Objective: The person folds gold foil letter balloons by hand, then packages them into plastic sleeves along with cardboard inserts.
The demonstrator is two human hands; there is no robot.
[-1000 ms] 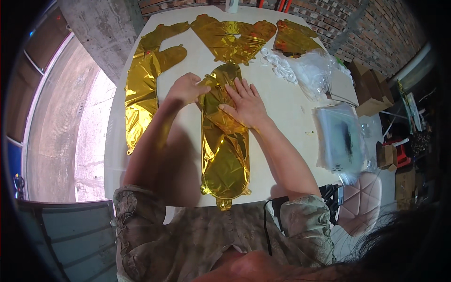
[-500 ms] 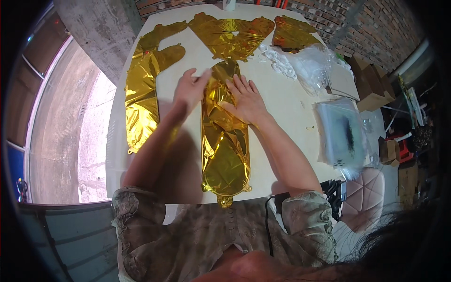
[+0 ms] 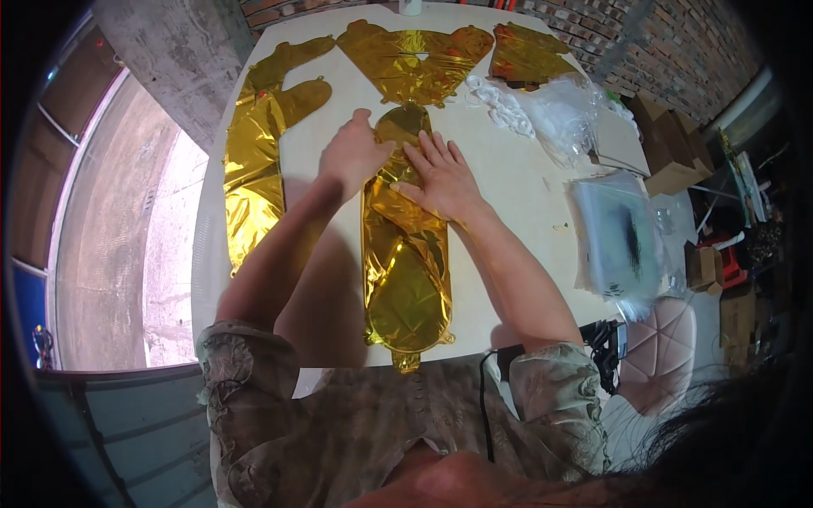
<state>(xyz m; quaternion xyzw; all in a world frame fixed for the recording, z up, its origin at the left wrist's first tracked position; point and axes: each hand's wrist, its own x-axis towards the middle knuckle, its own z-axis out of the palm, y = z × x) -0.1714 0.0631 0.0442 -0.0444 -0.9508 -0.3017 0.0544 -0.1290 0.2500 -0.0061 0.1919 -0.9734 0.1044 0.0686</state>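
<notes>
A long gold foil balloon (image 3: pixel 408 296), flat and folded on itself, lies lengthwise in front of me. Its tabbed near end hangs slightly over the table's edge. My right hand (image 3: pixel 445 182) rests palm down on the foil's upper right part, fingers spread. At the foil's upper left edge is my left hand (image 3: pixel 349 157), its fingers bent and bunched and its inner digit on the edge; part of this grip is hidden by the hand itself. Other flat gold foil balloons lie around: a curved one (image 3: pixel 254 161) at left, a wide one (image 3: pixel 406 63) at the far side, and another (image 3: pixel 529 57) at far right.
On the pale table (image 3: pixel 508 262), white ribbon (image 3: pixel 506 108) and clear plastic bags (image 3: pixel 559 118) lie at the right. Nearer is a stack of clear plastic sleeves (image 3: pixel 618 241). Cardboard boxes (image 3: pixel 665 144) and a padded chair (image 3: pixel 656 347) stand beyond the right edge.
My left hand has shifted slightly right and its fingers have drawn together at the foil's edge. My right hand stays spread on the balloon.
</notes>
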